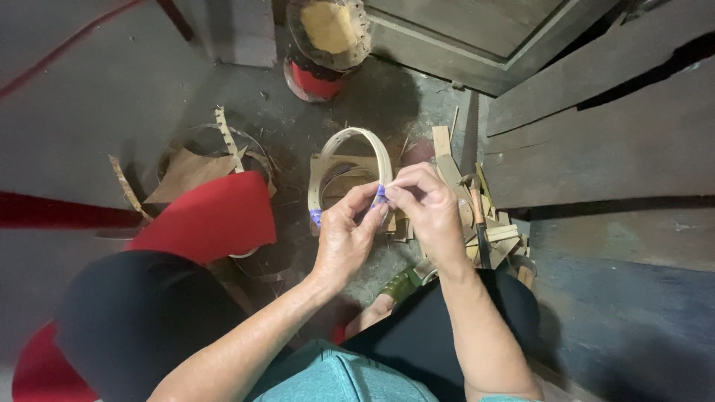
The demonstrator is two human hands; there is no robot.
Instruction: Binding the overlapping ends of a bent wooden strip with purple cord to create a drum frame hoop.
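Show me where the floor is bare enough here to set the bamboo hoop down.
Bare floor lies upper left, between the red cord and the brown scraps. It is crowded under the left hand and right hand holding the bamboo hoop, and among the wood offcuts beside the planks.

Pale cream bent bamboo strip hoop (363, 143), held between both hands, carries a violet-blue band (380, 195) at the fingertips and a second one (316, 217) beside the left hand (344, 237). Bright red plastic stool seat (216, 216) left of the left hand. Tan, flat wood offcuts (488, 223) right of the right hand (426, 208). Green strapped sandal (398, 284) below both hands. Floor (89, 112) dull grey. Red-based round container (320, 45) beyond the hands, its top yellow-tan.
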